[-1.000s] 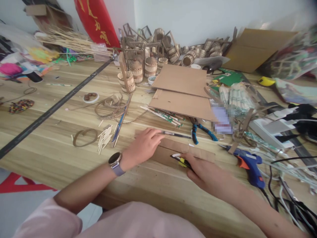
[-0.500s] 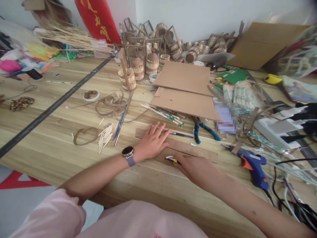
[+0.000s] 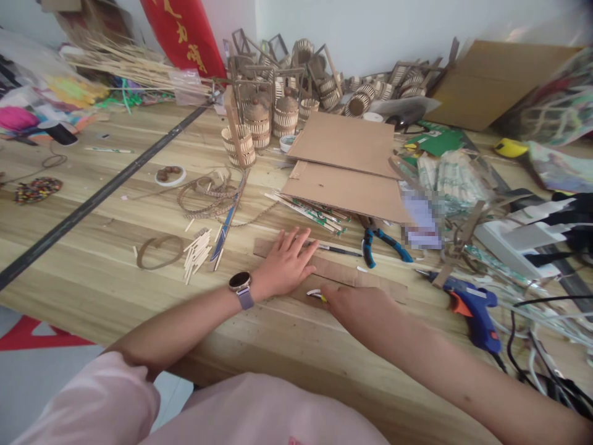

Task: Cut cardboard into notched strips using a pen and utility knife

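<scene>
My left hand (image 3: 290, 262), with a watch (image 3: 239, 282) on its wrist, lies flat on a narrow cardboard strip (image 3: 380, 284), fingers spread. To its right, my right hand (image 3: 352, 306) is closed around a utility knife (image 3: 317, 295); only a yellow part and a pale, dark-edged end show beyond the fingers. The knife is low over the near part of the cardboard, and its blade cannot be made out. A dark pen-like stick (image 3: 340, 249) lies just past my left fingertips. Blue-and-black pliers (image 3: 389, 244) rest beyond the strip.
Larger cardboard sheets (image 3: 343, 188) lie farther back, before small wooden-slat buckets (image 3: 238, 145). A blue glue gun (image 3: 477, 309) and cables lie right, near a white power strip (image 3: 514, 247). Short sticks (image 3: 197, 256) and a brown ring (image 3: 160, 252) are left.
My right hand and the knife have shifted slightly to the left, nearer my left hand. My left hand stays flat on the cardboard strip.
</scene>
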Demonstrator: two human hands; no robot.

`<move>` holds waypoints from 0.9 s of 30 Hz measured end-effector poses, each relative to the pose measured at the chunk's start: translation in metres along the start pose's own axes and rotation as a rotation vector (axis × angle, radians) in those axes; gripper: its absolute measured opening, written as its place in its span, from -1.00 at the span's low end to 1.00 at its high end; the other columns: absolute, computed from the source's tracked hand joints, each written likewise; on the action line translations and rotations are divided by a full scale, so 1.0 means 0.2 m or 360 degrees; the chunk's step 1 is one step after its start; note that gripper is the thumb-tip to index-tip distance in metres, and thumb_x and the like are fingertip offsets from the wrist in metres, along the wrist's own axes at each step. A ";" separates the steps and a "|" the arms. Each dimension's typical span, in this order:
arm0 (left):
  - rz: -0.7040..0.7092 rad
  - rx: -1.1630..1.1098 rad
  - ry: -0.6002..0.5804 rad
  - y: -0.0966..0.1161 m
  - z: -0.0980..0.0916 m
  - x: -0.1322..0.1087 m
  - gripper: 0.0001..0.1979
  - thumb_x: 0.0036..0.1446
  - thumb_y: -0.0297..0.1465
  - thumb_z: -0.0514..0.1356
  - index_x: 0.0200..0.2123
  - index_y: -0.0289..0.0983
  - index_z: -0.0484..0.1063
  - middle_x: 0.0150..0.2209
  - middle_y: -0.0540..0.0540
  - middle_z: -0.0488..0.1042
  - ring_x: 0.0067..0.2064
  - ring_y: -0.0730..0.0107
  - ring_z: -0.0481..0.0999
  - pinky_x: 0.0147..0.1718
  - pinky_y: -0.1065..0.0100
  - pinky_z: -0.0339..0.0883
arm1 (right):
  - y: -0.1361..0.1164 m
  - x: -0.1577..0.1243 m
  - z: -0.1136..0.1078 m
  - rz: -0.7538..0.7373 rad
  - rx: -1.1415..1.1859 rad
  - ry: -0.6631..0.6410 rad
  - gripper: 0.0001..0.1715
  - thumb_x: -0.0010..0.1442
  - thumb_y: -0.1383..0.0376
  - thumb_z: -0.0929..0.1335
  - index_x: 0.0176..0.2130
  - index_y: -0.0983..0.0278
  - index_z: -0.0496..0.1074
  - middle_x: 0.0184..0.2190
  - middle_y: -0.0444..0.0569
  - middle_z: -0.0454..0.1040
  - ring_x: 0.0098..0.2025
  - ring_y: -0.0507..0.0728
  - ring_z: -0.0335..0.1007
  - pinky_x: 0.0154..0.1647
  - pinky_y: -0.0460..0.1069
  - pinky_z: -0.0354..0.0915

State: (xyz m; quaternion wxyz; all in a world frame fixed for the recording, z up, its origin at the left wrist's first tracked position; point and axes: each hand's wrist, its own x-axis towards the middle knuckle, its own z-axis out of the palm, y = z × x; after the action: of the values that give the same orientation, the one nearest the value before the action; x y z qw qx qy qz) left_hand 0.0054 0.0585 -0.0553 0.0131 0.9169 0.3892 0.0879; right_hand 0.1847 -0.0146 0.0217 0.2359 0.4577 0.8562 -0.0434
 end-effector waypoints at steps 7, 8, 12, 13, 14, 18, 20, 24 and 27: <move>0.0005 0.0007 0.0006 0.00 -0.01 0.00 -0.42 0.39 -0.17 0.06 0.36 -0.33 0.15 0.42 -0.38 0.03 0.42 -0.21 0.04 0.32 -0.21 -0.03 | -0.03 0.02 -0.13 -0.0015 -0.0043 -0.0224 -0.59 0.16 0.63 0.29 -0.06 0.32 0.45 -0.34 0.05 0.64 -0.33 0.26 0.64 -0.54 -0.06 0.30; 0.0005 0.0002 -0.0002 0.00 -0.01 0.00 -0.42 0.39 -0.17 0.06 0.36 -0.33 0.15 0.42 -0.38 0.02 0.42 -0.21 0.03 0.32 -0.22 -0.03 | -0.03 0.02 -0.14 -0.0017 -0.0042 -0.0248 -0.59 0.16 0.63 0.28 -0.06 0.32 0.45 -0.33 0.07 0.64 -0.31 0.26 0.64 -0.53 -0.05 0.32; 0.0009 -0.0007 -0.0018 0.00 -0.01 0.00 -0.42 0.40 -0.18 0.06 0.37 -0.33 0.14 0.42 -0.38 0.02 0.43 -0.22 -0.01 0.33 -0.24 -0.07 | -0.04 0.03 -0.18 0.0007 -0.0007 -0.0370 -0.52 0.13 0.66 0.28 -0.01 0.34 0.46 -0.28 0.10 0.64 -0.24 0.30 0.64 -0.45 0.01 0.43; 0.0008 -0.0009 -0.0018 0.00 -0.01 0.00 -0.42 0.40 -0.18 0.06 0.37 -0.32 0.14 0.42 -0.38 0.02 0.43 -0.22 -0.02 0.33 -0.24 -0.08 | -0.05 0.04 -0.18 0.0006 0.0004 -0.0383 -0.50 0.12 0.66 0.28 0.00 0.35 0.46 -0.27 0.10 0.64 -0.23 0.31 0.64 -0.43 0.02 0.44; 0.0007 -0.0013 -0.0017 0.00 -0.01 0.00 -0.42 0.40 -0.18 0.06 0.37 -0.32 0.14 0.42 -0.38 0.03 0.43 -0.22 -0.03 0.33 -0.24 -0.09 | -0.05 0.04 -0.19 -0.0004 0.0015 -0.0390 -0.47 0.11 0.67 0.29 0.02 0.35 0.46 -0.27 0.10 0.64 -0.23 0.31 0.64 -0.43 0.02 0.44; 0.0003 -0.0029 -0.0018 0.00 -0.01 0.00 -0.42 0.39 -0.18 0.06 0.37 -0.31 0.13 0.42 -0.38 0.02 0.44 -0.22 -0.04 0.33 -0.27 -0.10 | -0.05 0.05 -0.19 -0.0067 0.0005 -0.0386 -0.42 0.07 0.67 0.33 0.05 0.35 0.45 -0.30 0.10 0.63 -0.27 0.27 0.64 -0.45 -0.03 0.42; 0.0002 -0.0032 -0.0028 0.00 -0.01 0.00 -0.42 0.39 -0.18 0.07 0.37 -0.31 0.13 0.42 -0.38 0.02 0.44 -0.22 -0.05 0.33 -0.27 -0.11 | -0.06 0.05 -0.18 -0.0062 -0.0031 -0.0370 -0.43 0.07 0.66 0.33 0.06 0.36 0.44 -0.31 0.11 0.63 -0.28 0.26 0.64 -0.47 -0.04 0.39; 0.0011 -0.0054 -0.0024 0.00 -0.01 0.00 -0.42 0.40 -0.19 0.06 0.37 -0.31 0.13 0.42 -0.37 0.02 0.44 -0.21 -0.06 0.34 -0.28 -0.14 | -0.06 0.04 -0.17 -0.0023 -0.0028 -0.0345 -0.41 0.07 0.67 0.31 0.06 0.34 0.44 -0.28 0.11 0.64 -0.28 0.27 0.64 -0.49 -0.04 0.37; 0.0026 -0.0071 0.0003 -0.01 -0.01 -0.01 -0.43 0.40 -0.20 0.05 0.38 -0.29 0.11 0.43 -0.37 0.01 0.45 -0.19 -0.09 0.34 -0.30 -0.16 | -0.05 0.04 -0.17 -0.0023 0.0012 -0.0326 -0.45 0.11 0.66 0.29 0.03 0.30 0.45 -0.27 0.09 0.65 -0.27 0.28 0.64 -0.49 -0.03 0.37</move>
State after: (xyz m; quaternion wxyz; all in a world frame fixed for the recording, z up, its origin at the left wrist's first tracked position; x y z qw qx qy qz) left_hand 0.0026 0.0593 -0.0537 0.0326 0.9194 0.3797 0.0975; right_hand 0.1619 -0.0047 0.0468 0.3202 0.4454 0.8307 -0.0948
